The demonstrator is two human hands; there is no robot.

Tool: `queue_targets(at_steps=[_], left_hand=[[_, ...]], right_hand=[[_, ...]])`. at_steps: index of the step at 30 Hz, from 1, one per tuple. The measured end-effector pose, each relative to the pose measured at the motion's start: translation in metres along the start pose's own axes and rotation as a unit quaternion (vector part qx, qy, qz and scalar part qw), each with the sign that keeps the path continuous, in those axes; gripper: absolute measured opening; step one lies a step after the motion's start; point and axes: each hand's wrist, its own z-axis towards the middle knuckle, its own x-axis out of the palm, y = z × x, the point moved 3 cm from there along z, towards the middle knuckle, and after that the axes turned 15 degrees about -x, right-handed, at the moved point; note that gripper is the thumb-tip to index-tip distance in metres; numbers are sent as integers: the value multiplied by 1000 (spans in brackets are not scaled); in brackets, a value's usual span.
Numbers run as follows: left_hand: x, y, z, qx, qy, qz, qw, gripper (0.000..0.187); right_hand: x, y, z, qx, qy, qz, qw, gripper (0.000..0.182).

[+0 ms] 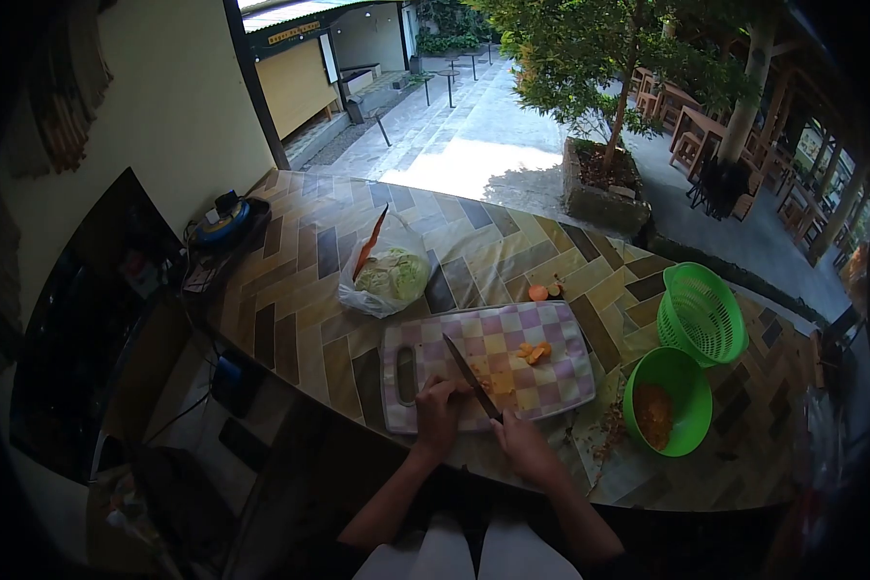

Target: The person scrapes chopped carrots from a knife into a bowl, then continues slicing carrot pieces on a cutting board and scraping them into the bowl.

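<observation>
while the knife (469,375) is gripped in the closed right hand (524,443), a small orange piece (480,385) is pinned on the checked cutting board (551,382) by the curled left hand (437,411); fingertips are best kept tucked, away from the blade.

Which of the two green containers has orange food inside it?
The solid green bowl, nearest the right hand, holds orange pieces. The slotted green basket behind it looks tipped on its side, and nothing shows inside.
</observation>
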Motion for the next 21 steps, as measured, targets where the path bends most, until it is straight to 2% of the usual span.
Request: queue_targets(at_steps=[4, 7, 10, 13, 16, 19, 21], left_hand=[[1, 9, -2, 15, -4, 32, 999, 19], [0, 5, -5, 27, -11, 46, 999, 20], [4, 0, -9, 39, -13, 44, 998, 17], [3, -3, -7, 40, 9, 42, 998, 17], [-2, -7, 0, 21, 37, 17, 999, 16], [-11, -8, 7, 14, 54, -13, 998, 16], [-15, -9, 10, 13, 57, -26, 998, 16]], right_hand=[[8, 31, -3, 54, 0, -114, 992, 31], [15, 19, -4, 33, -13, -138, 990, 30], [-3, -3, -12, -29, -92, -47, 994, 31], [-21, -11, -21, 47, -77, 211, 973, 31], [-24, -24, -26, 48, -90, 199, 975, 30], [-31, -14, -34, -32, -151, 15, 988, 28], [-39, 2, -39, -40, -145, -41, 988, 27]])
